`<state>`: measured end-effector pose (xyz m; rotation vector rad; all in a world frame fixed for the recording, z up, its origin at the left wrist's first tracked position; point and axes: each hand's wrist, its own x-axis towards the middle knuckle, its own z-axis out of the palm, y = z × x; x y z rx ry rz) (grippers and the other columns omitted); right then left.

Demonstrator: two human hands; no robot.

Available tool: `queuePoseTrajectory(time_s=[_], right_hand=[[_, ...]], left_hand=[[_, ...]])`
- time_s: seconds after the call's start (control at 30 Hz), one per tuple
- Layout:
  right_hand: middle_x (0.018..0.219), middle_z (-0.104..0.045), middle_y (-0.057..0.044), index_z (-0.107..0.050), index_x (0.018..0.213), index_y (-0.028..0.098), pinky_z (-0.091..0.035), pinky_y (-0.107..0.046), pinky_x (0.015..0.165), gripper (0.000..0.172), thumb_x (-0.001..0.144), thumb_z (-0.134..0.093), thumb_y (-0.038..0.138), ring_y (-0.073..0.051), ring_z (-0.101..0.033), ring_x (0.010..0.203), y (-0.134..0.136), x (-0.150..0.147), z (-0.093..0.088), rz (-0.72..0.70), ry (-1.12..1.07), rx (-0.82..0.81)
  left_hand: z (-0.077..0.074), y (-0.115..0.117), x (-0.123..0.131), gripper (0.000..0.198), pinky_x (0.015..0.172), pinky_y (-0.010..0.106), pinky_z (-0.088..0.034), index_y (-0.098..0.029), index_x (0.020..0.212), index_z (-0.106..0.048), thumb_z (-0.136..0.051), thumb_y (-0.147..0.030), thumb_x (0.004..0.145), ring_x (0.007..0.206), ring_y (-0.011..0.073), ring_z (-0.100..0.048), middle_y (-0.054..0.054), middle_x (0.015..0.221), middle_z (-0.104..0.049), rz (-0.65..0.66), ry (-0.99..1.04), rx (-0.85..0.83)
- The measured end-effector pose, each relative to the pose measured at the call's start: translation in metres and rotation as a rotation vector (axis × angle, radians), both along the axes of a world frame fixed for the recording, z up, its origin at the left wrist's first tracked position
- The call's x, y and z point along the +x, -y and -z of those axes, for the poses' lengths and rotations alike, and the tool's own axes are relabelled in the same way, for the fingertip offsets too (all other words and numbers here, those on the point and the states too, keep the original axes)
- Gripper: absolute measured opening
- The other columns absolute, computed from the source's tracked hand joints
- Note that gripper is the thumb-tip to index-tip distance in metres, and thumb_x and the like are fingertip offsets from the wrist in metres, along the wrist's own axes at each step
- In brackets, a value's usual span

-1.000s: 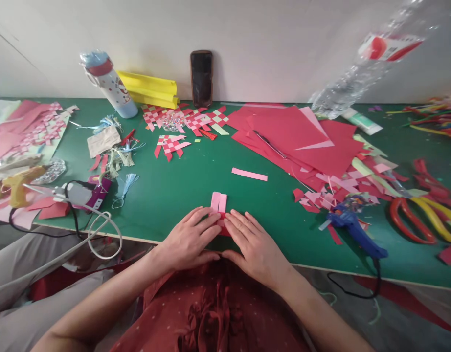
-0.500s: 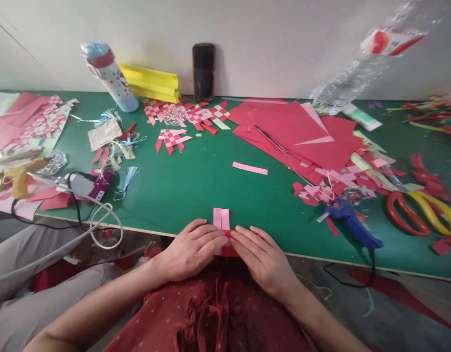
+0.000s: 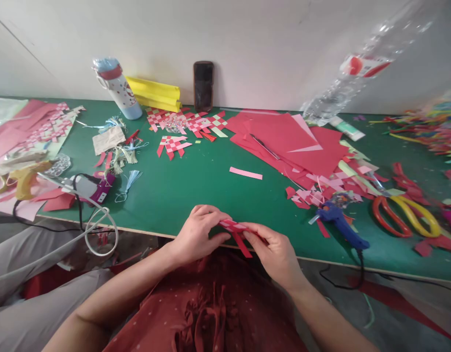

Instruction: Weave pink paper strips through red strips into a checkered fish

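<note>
A woven red and pink paper piece [image 3: 234, 227] is held between my hands at the table's front edge, with a red strip hanging down from it. My left hand [image 3: 201, 234] grips its left end between thumb and fingers. On the right end, my right hand [image 3: 271, 247] pinches the paper. Beyond them a single pink strip [image 3: 246, 173] lies on the green table [image 3: 196, 181]. Finished-looking checkered woven pieces [image 3: 172, 145] lie farther back, near the wall.
Red paper sheets [image 3: 287, 142] with a pen, paper scraps, a blue glue gun [image 3: 341, 225] and scissors [image 3: 407, 215] are on the right. Left are tassels, a yellow glue gun [image 3: 25, 180] and cables. A bottle [image 3: 119, 90] and phone [image 3: 203, 87] stand behind; a person's legs [image 3: 45, 288] show lower left.
My hands, earlier flat over the paper on the table edge, now pinch it between thumbs and fingers. The piece has been lifted and turned, and the camera view has shifted.
</note>
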<state>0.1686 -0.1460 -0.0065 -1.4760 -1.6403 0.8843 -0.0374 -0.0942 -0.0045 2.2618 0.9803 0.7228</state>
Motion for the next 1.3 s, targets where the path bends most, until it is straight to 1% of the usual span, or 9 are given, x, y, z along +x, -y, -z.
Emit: queuePoseTrajectory(time_s=[0.13, 0.23, 0.37, 0.53, 0.7, 0.8, 0.9, 1.03, 1.3], right_hand=[[0.098, -0.078, -0.004, -0.076, 0.102, 0.022, -0.058, -0.035, 0.082, 0.026, 0.089, -0.058, 0.037, -0.023, -0.073, 0.090, -0.015, 0.000, -0.015, -0.005, -0.173, -0.197], [0.098, -0.078, -0.004, -0.075, 0.105, 0.022, -0.056, -0.034, 0.080, 0.030, 0.088, -0.060, 0.043, -0.023, -0.071, 0.089, -0.020, 0.001, -0.018, -0.012, -0.255, -0.293], [0.101, -0.077, -0.004, -0.072, 0.111, 0.021, -0.054, -0.032, 0.080, 0.037, 0.090, -0.058, 0.048, -0.022, -0.069, 0.092, -0.024, 0.002, -0.019, -0.076, -0.338, -0.349], [0.093, -0.077, -0.006, -0.071, 0.110, 0.017, -0.054, -0.032, 0.076, 0.044, 0.084, -0.066, 0.052, -0.023, -0.071, 0.086, -0.030, 0.001, -0.023, -0.131, -0.308, -0.437], [0.075, -0.076, -0.004, -0.074, 0.096, 0.018, -0.051, -0.028, 0.065, 0.037, 0.085, -0.065, 0.051, -0.019, -0.070, 0.071, -0.036, 0.000, -0.016, -0.090, -0.215, -0.425], [0.074, -0.076, -0.005, -0.074, 0.093, 0.017, -0.050, -0.027, 0.063, 0.039, 0.083, -0.067, 0.053, -0.019, -0.070, 0.069, -0.039, 0.001, -0.011, -0.075, -0.254, -0.447], [0.075, -0.076, -0.005, -0.074, 0.092, 0.016, -0.050, -0.027, 0.062, 0.040, 0.080, -0.069, 0.054, -0.018, -0.070, 0.068, -0.042, 0.001, -0.007, -0.063, -0.304, -0.484], [0.073, -0.075, -0.005, -0.074, 0.091, 0.016, -0.050, -0.026, 0.061, 0.040, 0.078, -0.071, 0.054, -0.018, -0.070, 0.067, -0.047, -0.001, -0.005, -0.055, -0.345, -0.513], [0.078, -0.076, -0.005, -0.074, 0.094, 0.016, -0.045, -0.023, 0.054, 0.040, 0.077, -0.073, 0.053, -0.017, -0.071, 0.067, -0.050, 0.000, 0.000, -0.043, -0.382, -0.538]], left_hand=[[-0.014, -0.010, 0.008, 0.018, 0.074, 0.028, -0.048, -0.020, 0.101, -0.067, -0.066, -0.030, 0.087, 0.079, 0.0159, -0.063, 0.002, 0.088, -0.070, -0.089, 0.139, -0.318], [-0.014, -0.014, 0.010, 0.021, 0.059, 0.022, -0.044, -0.017, 0.100, -0.065, -0.065, -0.033, 0.086, 0.065, 0.0119, -0.059, 0.000, 0.078, -0.066, -0.119, 0.233, -0.558], [-0.008, -0.018, 0.010, 0.023, 0.058, 0.021, -0.046, -0.016, 0.098, -0.062, -0.066, -0.033, 0.084, 0.065, 0.0122, -0.062, 0.001, 0.077, -0.066, -0.123, 0.343, -0.727], [-0.005, -0.021, 0.010, 0.020, 0.060, 0.022, -0.050, -0.017, 0.097, -0.063, -0.066, -0.032, 0.084, 0.067, 0.0128, -0.064, 0.000, 0.078, -0.066, -0.145, 0.317, -0.715], [-0.004, -0.024, 0.009, 0.025, 0.064, 0.024, -0.052, -0.018, 0.102, -0.063, -0.068, -0.035, 0.084, 0.071, 0.0143, -0.067, 0.001, 0.083, -0.068, -0.153, 0.313, -0.728], [-0.004, -0.024, 0.007, 0.039, 0.069, 0.025, -0.054, -0.020, 0.113, -0.060, -0.074, -0.032, 0.078, 0.080, 0.0148, -0.067, 0.003, 0.098, -0.069, -0.146, 0.354, -0.724], [-0.006, -0.024, 0.004, 0.052, 0.066, 0.024, -0.054, -0.021, 0.122, -0.055, -0.077, -0.026, 0.075, 0.077, 0.0131, -0.067, 0.004, 0.106, -0.068, -0.152, 0.421, -0.783], [-0.009, -0.026, 0.002, 0.054, 0.059, 0.021, -0.053, -0.020, 0.121, -0.053, -0.077, -0.021, 0.072, 0.069, 0.0111, -0.067, 0.004, 0.100, -0.068, -0.198, 0.454, -0.853], [-0.003, -0.026, 0.001, 0.058, 0.052, 0.019, -0.052, -0.022, 0.124, -0.052, -0.076, -0.019, 0.072, 0.064, 0.0094, -0.066, 0.005, 0.111, -0.065, -0.251, 0.388, -0.808]])
